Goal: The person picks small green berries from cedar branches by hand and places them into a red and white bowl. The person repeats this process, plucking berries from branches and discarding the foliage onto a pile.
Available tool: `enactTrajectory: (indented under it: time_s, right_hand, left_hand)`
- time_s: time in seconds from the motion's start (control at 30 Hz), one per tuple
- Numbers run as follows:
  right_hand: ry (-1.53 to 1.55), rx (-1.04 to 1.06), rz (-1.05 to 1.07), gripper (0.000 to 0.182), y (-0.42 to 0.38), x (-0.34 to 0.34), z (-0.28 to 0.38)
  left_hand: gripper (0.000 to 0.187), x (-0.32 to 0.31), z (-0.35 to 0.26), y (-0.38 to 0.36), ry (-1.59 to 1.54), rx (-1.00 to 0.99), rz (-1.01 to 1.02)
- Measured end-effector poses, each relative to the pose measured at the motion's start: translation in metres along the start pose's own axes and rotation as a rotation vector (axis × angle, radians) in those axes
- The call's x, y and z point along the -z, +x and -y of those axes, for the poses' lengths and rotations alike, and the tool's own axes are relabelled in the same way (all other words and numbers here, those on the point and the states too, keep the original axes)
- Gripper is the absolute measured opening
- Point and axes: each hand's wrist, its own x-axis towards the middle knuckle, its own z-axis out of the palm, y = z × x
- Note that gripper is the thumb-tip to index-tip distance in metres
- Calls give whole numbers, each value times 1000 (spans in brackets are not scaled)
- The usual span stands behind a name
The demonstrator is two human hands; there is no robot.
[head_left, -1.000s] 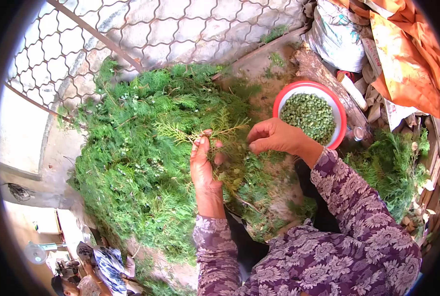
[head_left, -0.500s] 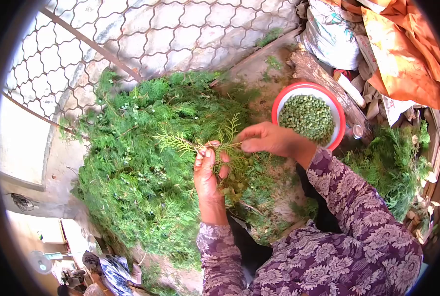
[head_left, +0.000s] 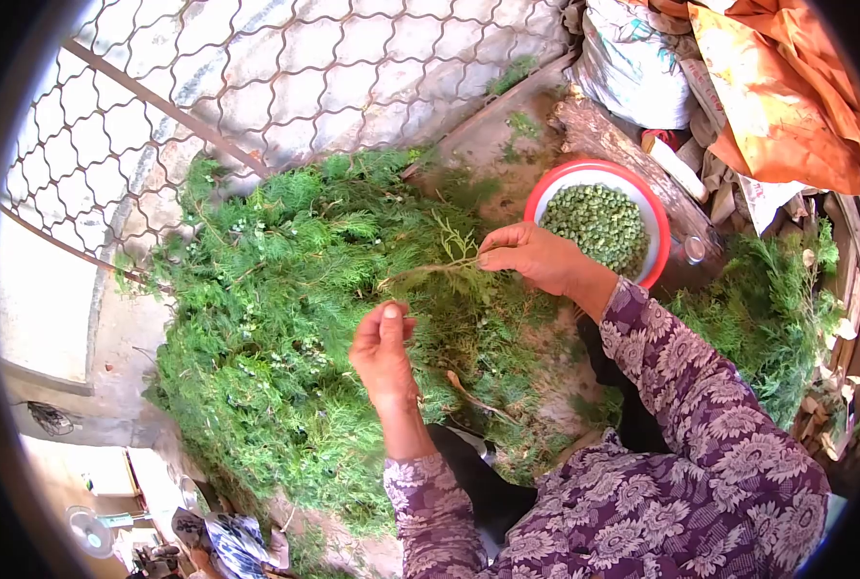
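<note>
My right hand [head_left: 546, 259] pinches the end of a thin evergreen twig [head_left: 439, 267], which stretches left from the fingertips and carries a small yellowish-green leafy spray. Lower and to the left, my left hand [head_left: 383, 349] is closed, thumb against the fingers, apart from the twig; whether anything small is in it I cannot make out. Both hands are over a large pile of green evergreen branches [head_left: 266, 357]. Just beyond the right hand stands a red-rimmed white basin [head_left: 657, 217] holding many small green seed cones [head_left: 594, 224].
A wire mesh fence [head_left: 285, 77] borders the far side. A log [head_left: 632, 164], a white sack [head_left: 632, 63] and an orange sheet [head_left: 787, 87] lie at the upper right. More branches [head_left: 758, 318] lie at the right. Another person [head_left: 237, 540] is at the lower left.
My left hand has let go of the twig and moved down and left. The twig stays in my right hand, with fewer leafy sprays on it now.
</note>
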Motion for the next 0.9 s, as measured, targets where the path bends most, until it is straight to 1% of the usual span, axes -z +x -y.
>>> enactTrajectory:
  time_s: [0.07,0.1,0.13,0.2,0.23,0.3,0.33,0.4,0.43,0.5,0.53,0.6,0.63,0.7,0.73,0.8,0.83,0.9]
  right_hand:
    - [-32,-25,6,14,-2,0,4]
    - [-67,-52,16,14,-3,-1,5]
    - [-68,-57,18,14,-3,-2,3]
    - [-124,-63,138,16,-3,-6,-1]
    - [-124,-68,140,16,-3,-7,-2]
    - [-216,-81,297,18,-2,-8,-3]
    - [-216,-82,296,18,-6,-10,3]
    - [-118,-207,326,21,-15,-16,16]
    - [-119,-207,326,21,-15,-16,15]
    - [-65,-184,296,24,-15,-14,12]
    - [-63,-183,295,24,-15,-13,12]
    - [-8,-226,287,29,-15,-10,11]
    - [-7,-226,287,29,-17,-10,15]
    - [-147,-183,193,31,-22,-12,28]
    - [-146,-183,194,31,-20,-9,25]
    - [-228,-15,42,32,-14,0,15]
    - [-229,-15,42,32,-11,4,10]
    - [-268,265,2,29,-5,10,2]
  left_hand:
    - [18,-4,1,-2,15,-406,-92]
    - [17,-6,5,-4,90,-484,-61]
    - [20,-13,7,-4,225,-615,-1]
    - [25,-26,0,-7,633,-889,70]
    - [25,-31,2,-7,634,-884,68]
    - [27,-35,7,-6,623,-875,192]
    - [27,-34,8,-6,623,-874,192]
    - [27,-30,11,-9,445,-397,336]
    - [27,-28,14,-9,445,-397,336]
    - [26,-23,22,-8,208,-195,416]
    - [26,-21,19,-10,209,-195,417]
    - [18,-19,10,-15,144,110,373]
    - [18,-18,11,-15,145,111,373]
    - [12,-18,15,-15,46,147,388]
    - [12,-19,13,-16,47,147,387]
    - [11,-22,8,-17,128,167,340]
    - [11,-21,9,-17,127,166,340]
    - [11,-19,13,-14,127,147,327]
